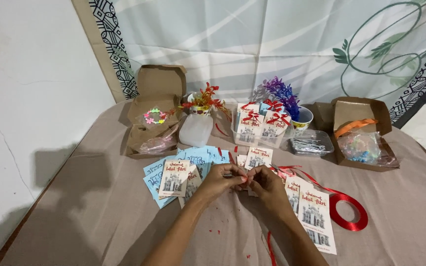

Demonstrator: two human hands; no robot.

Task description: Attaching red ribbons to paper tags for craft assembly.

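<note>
Ribbon piece [243,179] pinched by left hand [221,180], right hand [265,184]; cards [173,177], ribbon spool [348,212] beside.

A desk [99,197] covered in a taupe cloth fills the view. At 10 o'clock sits an open cardboard box [156,111]; at 2 o'clock, a second open box [358,130] holding beads. At 12 o'clock stand two flower pots, a clear tub of ribboned cards [260,123] and a tray of pins [311,143]. Blue and cream cards [176,177] fan across the centre. A red ribbon spool [348,212] lies at 4 o'clock.
</note>
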